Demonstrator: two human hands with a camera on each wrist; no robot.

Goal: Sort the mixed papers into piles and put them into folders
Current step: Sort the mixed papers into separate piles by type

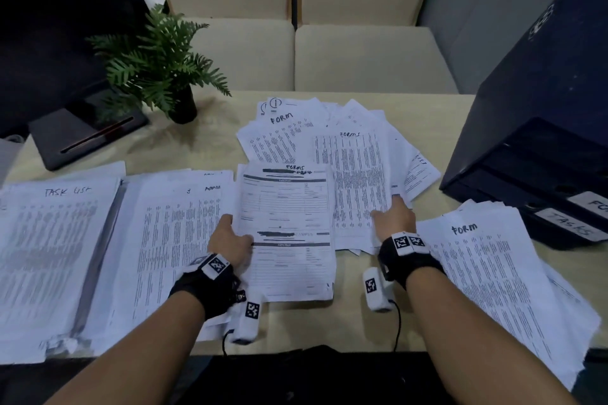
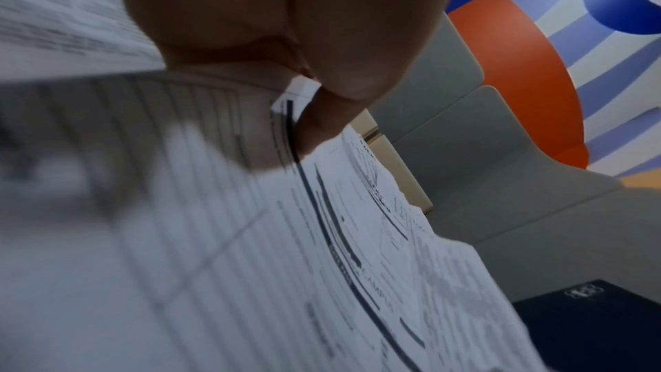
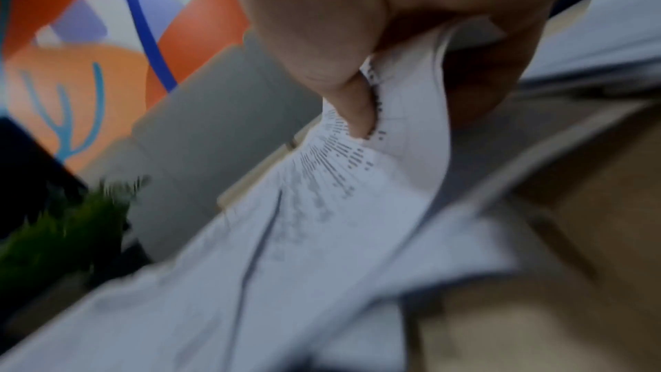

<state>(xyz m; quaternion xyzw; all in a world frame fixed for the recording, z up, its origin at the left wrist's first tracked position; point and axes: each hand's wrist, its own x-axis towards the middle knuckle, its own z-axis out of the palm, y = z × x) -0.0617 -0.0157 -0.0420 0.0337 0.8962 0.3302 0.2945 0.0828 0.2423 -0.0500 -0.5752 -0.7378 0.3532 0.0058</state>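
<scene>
A fanned heap of white "FORMS" sheets [image 1: 329, 141] lies mid-table. My left hand [image 1: 230, 237] pinches the left edge of a printed form sheet [image 1: 286, 227] in front of the heap; the left wrist view shows my thumb on that form sheet [image 2: 322, 236]. My right hand [image 1: 393, 217] grips the lower right part of a dense-text sheet [image 1: 358, 187] from the heap; the right wrist view shows that sheet [image 3: 339, 180] curled between thumb and fingers. A "TASK LIST" pile [image 1: 56, 250] and an "ADMIN" pile [image 1: 174, 240] lie on the left, a "FORM" pile [image 1: 493, 279] on the right.
Dark blue folders [image 1: 539, 128] with "TASKS" and "FOR…" spine labels are stacked at the right. A potted fern [image 1: 161, 66] and a dark monitor with its base [image 1: 85, 135] stand at the back left. Beige seat cushions [image 1: 362, 56] lie beyond the table [image 1: 210, 145].
</scene>
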